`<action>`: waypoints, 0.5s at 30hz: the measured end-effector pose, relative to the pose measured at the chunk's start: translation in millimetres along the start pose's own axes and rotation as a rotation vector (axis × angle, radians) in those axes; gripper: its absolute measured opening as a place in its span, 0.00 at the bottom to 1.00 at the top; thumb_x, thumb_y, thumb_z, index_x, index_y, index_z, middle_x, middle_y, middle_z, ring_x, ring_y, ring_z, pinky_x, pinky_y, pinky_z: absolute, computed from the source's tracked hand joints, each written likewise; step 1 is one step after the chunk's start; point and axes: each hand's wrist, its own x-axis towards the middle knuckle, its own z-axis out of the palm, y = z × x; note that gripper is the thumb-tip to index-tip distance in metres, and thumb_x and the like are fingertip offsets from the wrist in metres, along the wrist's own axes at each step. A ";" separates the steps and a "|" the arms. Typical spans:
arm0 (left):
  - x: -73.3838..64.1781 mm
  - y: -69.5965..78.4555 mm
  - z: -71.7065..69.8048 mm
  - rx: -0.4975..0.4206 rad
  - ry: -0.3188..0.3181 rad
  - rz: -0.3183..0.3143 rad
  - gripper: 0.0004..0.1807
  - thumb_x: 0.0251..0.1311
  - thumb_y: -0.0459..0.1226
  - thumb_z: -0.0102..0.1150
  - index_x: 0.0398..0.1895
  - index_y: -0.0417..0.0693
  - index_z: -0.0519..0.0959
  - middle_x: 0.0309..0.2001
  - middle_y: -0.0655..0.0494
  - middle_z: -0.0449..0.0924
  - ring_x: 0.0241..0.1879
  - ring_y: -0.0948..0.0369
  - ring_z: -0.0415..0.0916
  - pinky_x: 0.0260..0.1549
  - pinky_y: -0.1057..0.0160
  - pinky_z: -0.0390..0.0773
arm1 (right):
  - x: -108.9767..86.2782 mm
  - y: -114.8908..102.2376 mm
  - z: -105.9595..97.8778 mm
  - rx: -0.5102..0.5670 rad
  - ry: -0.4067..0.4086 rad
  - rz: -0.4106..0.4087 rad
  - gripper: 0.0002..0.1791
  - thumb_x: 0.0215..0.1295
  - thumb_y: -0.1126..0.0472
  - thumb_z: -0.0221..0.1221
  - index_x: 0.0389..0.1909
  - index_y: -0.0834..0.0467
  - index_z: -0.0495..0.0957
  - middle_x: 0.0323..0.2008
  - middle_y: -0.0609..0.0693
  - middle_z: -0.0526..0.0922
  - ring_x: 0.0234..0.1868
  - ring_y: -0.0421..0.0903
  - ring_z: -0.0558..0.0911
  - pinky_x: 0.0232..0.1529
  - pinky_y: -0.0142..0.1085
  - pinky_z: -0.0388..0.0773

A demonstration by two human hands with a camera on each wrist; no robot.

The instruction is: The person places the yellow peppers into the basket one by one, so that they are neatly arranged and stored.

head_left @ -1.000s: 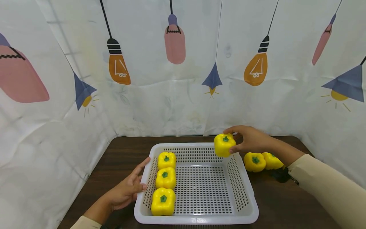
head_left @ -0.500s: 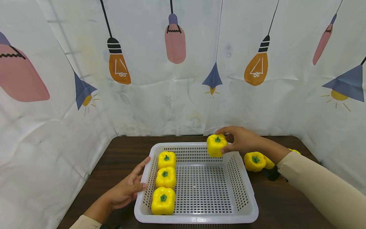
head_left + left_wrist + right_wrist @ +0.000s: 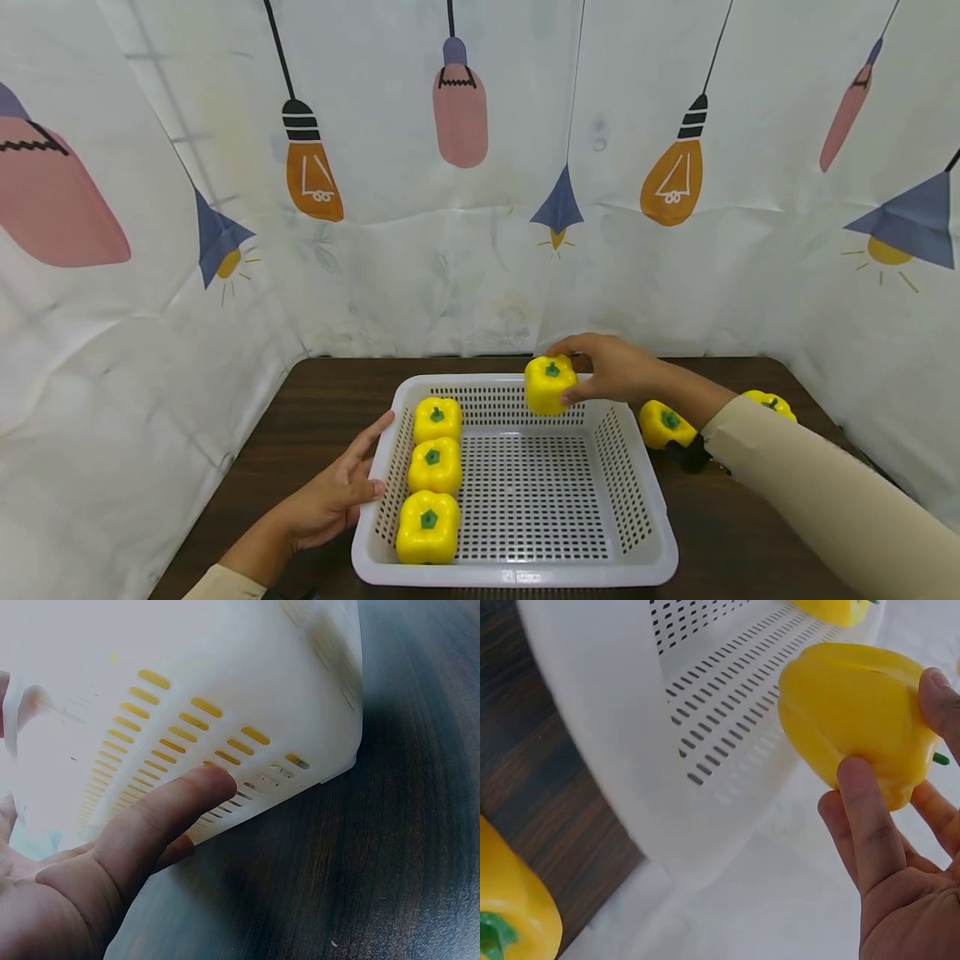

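Note:
My right hand holds a yellow bell pepper with a green stem between thumb and fingers, above the back of a white perforated plastic basket. In the right wrist view this bell pepper appears beside the basket's rim. Three more yellow bell peppers stand in a column along the basket's left wall: a back one, a middle one and a front one. Resting against the basket's left outer side is my left hand, fingers extended; its fingertip touches the slotted wall in the left wrist view.
On the dark wooden table, right of the basket, lie a yellow bell pepper and another one, partly covered by the right arm. A white curtain printed with lamps hangs behind and around the table.
My right hand has carried its bell pepper leftward over the basket's back part. The left hand, the basket and the three bell peppers inside have stayed in place.

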 end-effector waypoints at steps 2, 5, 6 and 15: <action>0.1 -0.4 -0.5 0.001 0.000 -0.002 0.51 0.75 0.27 0.47 0.81 0.76 0.29 0.77 0.35 0.46 0.66 0.42 0.70 0.57 0.32 0.73 | 2.0 -0.5 2.1 0.008 -0.002 -0.013 0.40 0.54 0.52 0.78 0.68 0.51 0.74 0.65 0.49 0.75 0.61 0.54 0.80 0.58 0.47 0.81; 0.4 -0.6 -0.9 0.003 -0.002 -0.002 0.50 0.75 0.27 0.46 0.81 0.76 0.29 0.77 0.35 0.47 0.66 0.42 0.70 0.57 0.32 0.73 | 4.7 -1.3 4.9 0.002 0.000 -0.032 0.40 0.54 0.52 0.78 0.68 0.52 0.74 0.64 0.48 0.76 0.60 0.53 0.81 0.58 0.46 0.81; 0.4 -0.6 -1.1 0.004 -0.003 -0.003 0.50 0.75 0.27 0.46 0.81 0.76 0.29 0.77 0.36 0.47 0.66 0.42 0.70 0.57 0.32 0.73 | 5.6 -1.8 6.0 -0.003 0.000 -0.035 0.40 0.54 0.52 0.78 0.68 0.52 0.74 0.64 0.48 0.76 0.60 0.53 0.81 0.58 0.46 0.81; 0.5 -1.5 -1.1 0.005 -0.002 -0.002 0.50 0.75 0.28 0.47 0.81 0.76 0.29 0.78 0.34 0.45 0.66 0.41 0.70 0.57 0.32 0.73 | 16.1 -5.8 18.9 -0.022 0.010 -0.054 0.41 0.53 0.50 0.78 0.68 0.55 0.75 0.63 0.49 0.77 0.57 0.52 0.82 0.61 0.53 0.78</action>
